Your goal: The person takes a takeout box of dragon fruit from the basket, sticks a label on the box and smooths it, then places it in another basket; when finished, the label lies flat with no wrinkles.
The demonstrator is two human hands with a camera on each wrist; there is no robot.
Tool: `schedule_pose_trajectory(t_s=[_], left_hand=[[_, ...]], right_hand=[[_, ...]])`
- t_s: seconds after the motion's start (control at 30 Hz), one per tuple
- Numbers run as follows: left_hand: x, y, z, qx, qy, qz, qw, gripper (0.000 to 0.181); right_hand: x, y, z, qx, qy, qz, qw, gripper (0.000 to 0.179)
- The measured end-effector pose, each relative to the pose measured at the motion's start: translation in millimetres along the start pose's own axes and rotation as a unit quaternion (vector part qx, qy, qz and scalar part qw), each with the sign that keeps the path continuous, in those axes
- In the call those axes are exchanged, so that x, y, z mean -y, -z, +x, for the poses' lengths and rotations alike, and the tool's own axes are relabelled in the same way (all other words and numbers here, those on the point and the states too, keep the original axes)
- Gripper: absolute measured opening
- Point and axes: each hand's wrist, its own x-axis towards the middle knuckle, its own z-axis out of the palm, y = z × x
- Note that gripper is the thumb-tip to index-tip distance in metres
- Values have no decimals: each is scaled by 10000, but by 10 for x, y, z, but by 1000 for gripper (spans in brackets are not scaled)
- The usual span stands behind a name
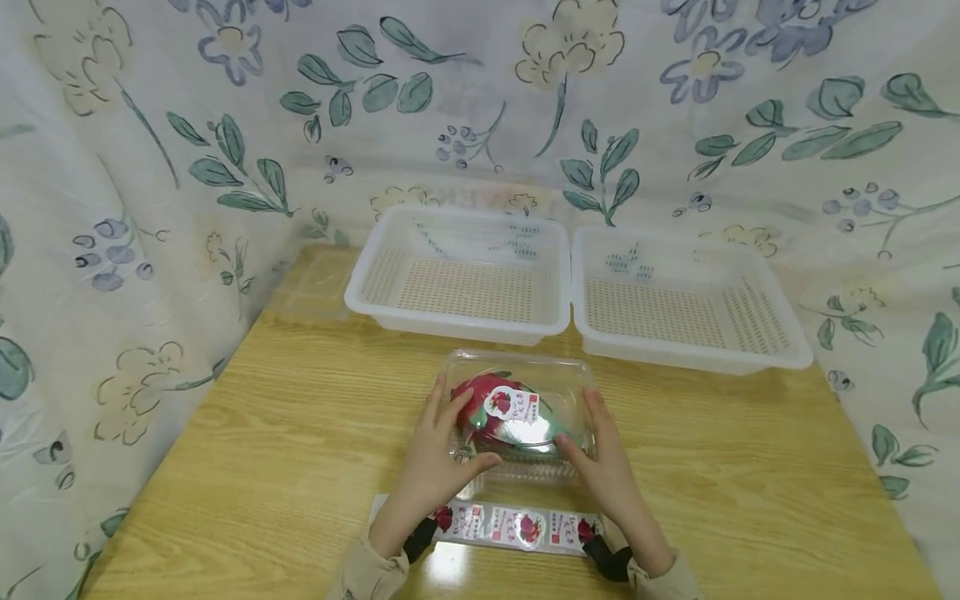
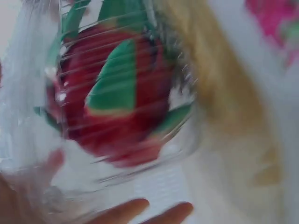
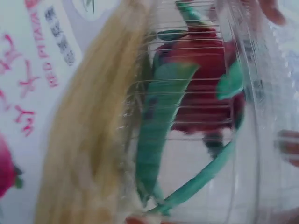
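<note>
Both hands hold a clear plastic clamshell box (image 1: 567, 382) on the wooden table. Inside lies a red dragon fruit (image 1: 468, 414) with green leafy scales, also seen through the ribbed box wall in the left wrist view (image 2: 126, 140) and right wrist view (image 3: 198, 109). A white printed sticker (image 1: 513, 404) sits on the lid over the fruit. My left hand (image 1: 435, 458) grips the left side, fingers along the edge and thumb toward the front. On the right side, my right hand (image 1: 611, 468) grips likewise, its thumb at the front corner.
A strip of dragon fruit stickers (image 1: 517, 527) lies in front of the box, between the wrists. Behind stand two white perforated baskets, one left (image 1: 457, 321) and one right (image 1: 686, 357). Another clear plastic container (image 1: 311, 283) is at the back left, by the floral curtain (image 1: 480, 108).
</note>
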Motion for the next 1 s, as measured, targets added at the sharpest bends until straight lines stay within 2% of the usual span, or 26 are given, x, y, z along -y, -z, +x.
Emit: schedule_pose_trajectory(t_s=[0.1,0.17,0.27,0.43,0.6,0.83,1.0], left_hand=[[77,-6,-22,-78,419,-937,9947,101],[116,-13,-34,-110,648,-1358,9885,107],[159,-25,-42,-142,741,-1654,9833,116],[176,-60,-37,-113,746,-1872,9794,122],[136,-76,-20,-217,748,-2048,9757,122],[0,-7,-17,-418,506,-1933,9790,122],[-148,43,32,-443,316,-1882,9806,121]], right_hand=[[-50,15,7,47,-238,347,9991,84],[-79,19,7,49,-339,504,9981,86],[-142,4,3,-4,-353,745,9966,84],[-203,-42,-22,-268,-297,1242,9915,78],[-156,-50,-38,-389,-379,1710,9838,78],[-8,61,-90,-320,-452,2167,9747,77],[79,208,-96,-427,-230,2390,9698,71]])
